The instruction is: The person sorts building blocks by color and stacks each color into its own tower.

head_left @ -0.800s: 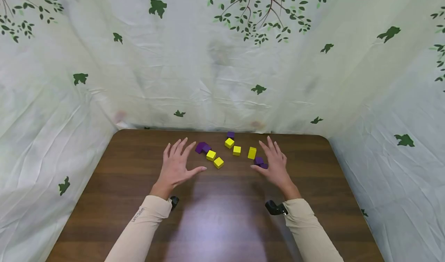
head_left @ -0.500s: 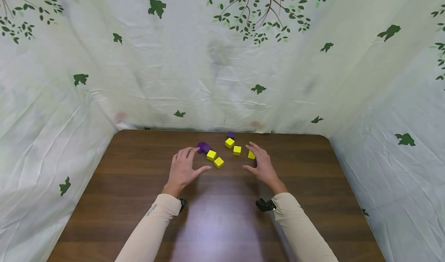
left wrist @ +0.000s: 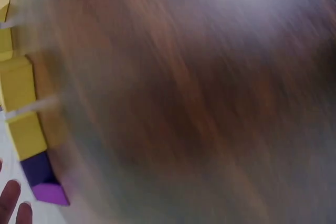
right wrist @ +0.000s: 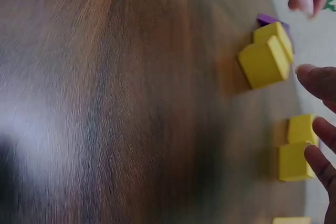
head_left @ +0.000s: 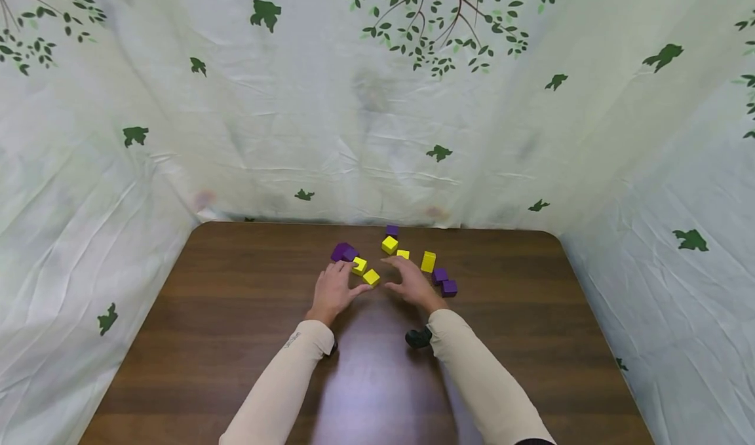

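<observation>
Near the centre of the head view, both hands reach low over a brown wooden tabletop [head_left: 206,327] among small coloured cubes. The left hand [head_left: 332,295] has its fingers released and loosely extended, its thumb pointing at a front yellow cube [head_left: 371,277], while its fingertips overlap a second yellow cube [head_left: 362,267] just behind; whether they touch cannot be told. The right hand [head_left: 411,286] is also released and grasps nothing, its thumb and fingers parted with the gap facing that front yellow cube.

Just up and left of the second yellow cube sits a purple cluster [head_left: 344,251]. Above the right hand, toward the tabletop's far edge, a purple cube [head_left: 392,231] lies behind a third yellow cube [head_left: 389,245], and a fourth yellow cube [head_left: 403,253] is partly covered by the right hand. To its right are a longer-looking yellow block [head_left: 428,262] and two purple cubes [head_left: 449,288], close together.

In the right wrist view, the yellow cubes line the right edge beside the fingers. Pale sleeves [head_left: 483,379] cover both arms, and a white leaf-printed cloth [head_left: 354,124] fills the upper frame.
</observation>
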The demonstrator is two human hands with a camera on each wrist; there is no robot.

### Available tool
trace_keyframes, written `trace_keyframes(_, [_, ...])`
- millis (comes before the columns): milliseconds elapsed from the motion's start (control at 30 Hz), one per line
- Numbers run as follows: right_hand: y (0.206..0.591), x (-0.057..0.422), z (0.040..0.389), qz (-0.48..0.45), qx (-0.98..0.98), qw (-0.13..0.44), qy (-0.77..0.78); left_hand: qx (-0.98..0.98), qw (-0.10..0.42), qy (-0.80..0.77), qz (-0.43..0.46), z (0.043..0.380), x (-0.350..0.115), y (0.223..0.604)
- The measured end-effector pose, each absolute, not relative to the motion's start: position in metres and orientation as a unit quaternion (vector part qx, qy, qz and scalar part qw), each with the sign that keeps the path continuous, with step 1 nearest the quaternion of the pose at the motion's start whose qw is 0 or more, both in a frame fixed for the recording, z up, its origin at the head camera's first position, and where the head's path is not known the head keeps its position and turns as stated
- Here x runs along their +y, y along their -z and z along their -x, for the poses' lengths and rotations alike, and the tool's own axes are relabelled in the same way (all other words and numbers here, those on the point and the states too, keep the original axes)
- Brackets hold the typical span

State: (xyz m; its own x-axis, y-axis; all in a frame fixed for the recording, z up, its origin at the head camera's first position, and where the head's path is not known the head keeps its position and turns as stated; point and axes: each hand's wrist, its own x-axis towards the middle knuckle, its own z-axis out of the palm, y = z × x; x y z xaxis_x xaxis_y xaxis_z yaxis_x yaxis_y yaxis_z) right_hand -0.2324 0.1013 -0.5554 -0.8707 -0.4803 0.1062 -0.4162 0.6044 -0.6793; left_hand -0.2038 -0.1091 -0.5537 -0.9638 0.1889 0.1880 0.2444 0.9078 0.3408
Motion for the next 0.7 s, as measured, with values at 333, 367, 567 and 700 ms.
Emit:
trace_keyframes(333, [0.575, 0.081, 0.243, 0.285, 0.884, 0.066, 0.365, -0.975, 0.026, 0.215, 0.059, 0.211, -0.089, 0.57])
trace_keyframes(367, [0.576, 0.079, 0.242, 0.283, 0.885, 0.068, 0.364, -0.974, 0.029, 0.217, 0.059, 0.211, -0.088, 0.571])
trace_keyframes(567, [0.579, 0.074, 0.237, 0.237, 0.898, 0.065, 0.365, -0.972, 0.038, 0.225, 0.052, 0.21, -0.084, 0.575])
trace_keyframes(700, [0.581, 0.072, 0.233, 0.197, 0.891, 0.062, 0.403, -0.97, 0.028, 0.238, 0.043, 0.21, -0.083, 0.579])
